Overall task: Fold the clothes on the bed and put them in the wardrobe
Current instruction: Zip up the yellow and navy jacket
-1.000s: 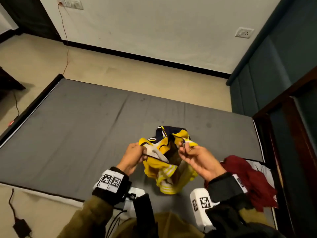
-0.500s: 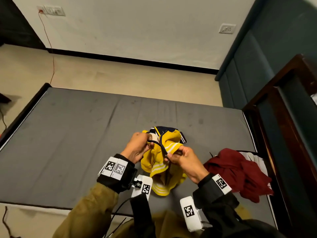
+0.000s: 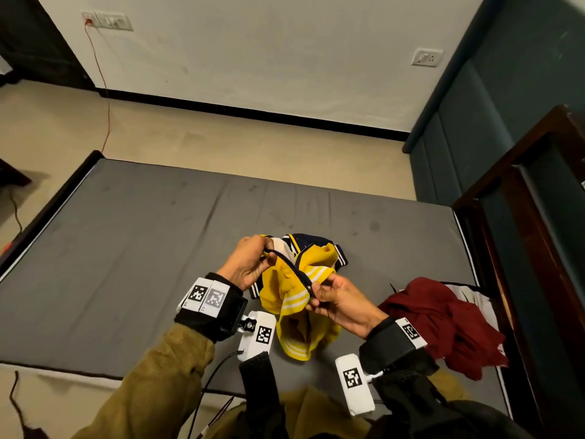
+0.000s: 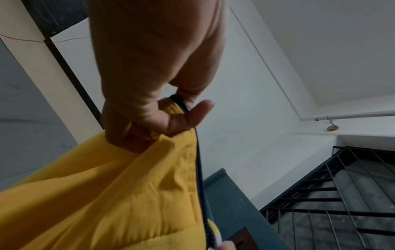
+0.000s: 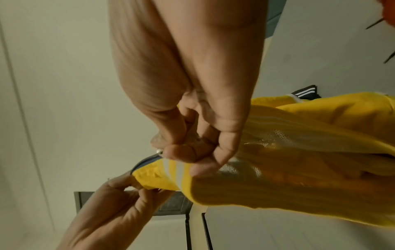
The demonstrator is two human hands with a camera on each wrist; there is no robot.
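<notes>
- One yellow jacket (image 3: 297, 299) with white stripes and navy trim is lifted above the near edge of the grey bed (image 3: 126, 248), its lower part trailing onto the mattress.
- The left hand (image 3: 250, 264) grips the jacket's upper zip edge with curled fingers.
- The right hand (image 3: 335, 299) pinches the dark zip (image 3: 292, 269) at its slider.
- One crumpled red garment (image 3: 437, 324) lies on the bed, just right of the jacket.
- Two hands in view.

The yellow jacket (image 3: 296, 289) is showing white stripes, navy panels and a dark navy zipper (image 3: 289, 268). A maroon garment (image 3: 443, 321) is lying on the grey mattress (image 3: 126, 248), and olive sleeves (image 3: 152, 384) are showing below.
</notes>
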